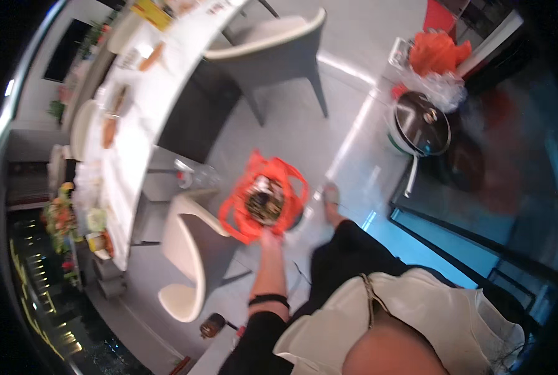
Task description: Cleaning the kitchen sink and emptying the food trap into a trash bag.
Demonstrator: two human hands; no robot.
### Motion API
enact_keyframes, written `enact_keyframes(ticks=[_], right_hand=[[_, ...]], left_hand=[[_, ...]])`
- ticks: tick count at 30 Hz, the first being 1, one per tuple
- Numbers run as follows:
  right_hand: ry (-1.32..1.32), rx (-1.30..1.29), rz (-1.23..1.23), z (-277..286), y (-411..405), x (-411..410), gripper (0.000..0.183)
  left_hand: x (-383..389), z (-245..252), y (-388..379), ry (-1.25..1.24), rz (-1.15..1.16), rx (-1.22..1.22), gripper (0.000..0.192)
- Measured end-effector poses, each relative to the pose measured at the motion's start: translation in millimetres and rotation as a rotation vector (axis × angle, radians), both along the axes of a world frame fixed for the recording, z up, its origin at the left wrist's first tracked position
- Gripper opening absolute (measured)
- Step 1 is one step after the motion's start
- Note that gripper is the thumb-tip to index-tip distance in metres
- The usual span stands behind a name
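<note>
My left hand [272, 238] is at the near rim of an orange-red plastic bag [294, 190] and appears to grip it, though blur and the bag's folds hide the fingers. The bag's mouth gapes upward, with loop handles at both sides. Inside lie dark, mixed scraps [264, 206] and some crumpled white material; what they are I cannot tell. A black band [268, 300] circles my left wrist. My right hand is out of view.
Pale shell chairs [185, 262] [279, 51] stand along a long white table [138, 122] bearing dishes. A clear plastic bottle [206, 177] is near the bag. To the right are a lidded pan [422, 124] with its handle sticking out and an orange bag [434, 54].
</note>
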State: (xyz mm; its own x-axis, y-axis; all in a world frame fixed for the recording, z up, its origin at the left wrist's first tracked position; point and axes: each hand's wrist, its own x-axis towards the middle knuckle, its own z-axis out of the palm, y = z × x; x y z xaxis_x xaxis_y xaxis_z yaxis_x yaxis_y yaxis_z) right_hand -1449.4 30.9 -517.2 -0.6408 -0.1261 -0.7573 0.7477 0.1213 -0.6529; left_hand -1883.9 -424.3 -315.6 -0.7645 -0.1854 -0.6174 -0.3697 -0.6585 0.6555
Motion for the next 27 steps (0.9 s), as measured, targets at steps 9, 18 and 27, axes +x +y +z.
enact_keyframes(ticks=[9, 18, 27], right_hand=[[-0.314, 0.080, -0.560, 125.5, -69.3, 74.5, 0.029], [-0.659, 0.225, -0.131, 116.9, -77.7, 59.3, 0.032], [-0.823, 0.232, -0.464, 353.8, -78.8, -67.2, 0.033]], left_hand=[[-19.0, -83.8, -28.9, -0.193, 0.112, 0.015, 0.026], [-72.1, -260.6, -116.9, -0.255, 0.326, 0.123, 0.024], [-59.1, -121.1, -44.2, -0.756, 0.271, 0.385, 0.072]])
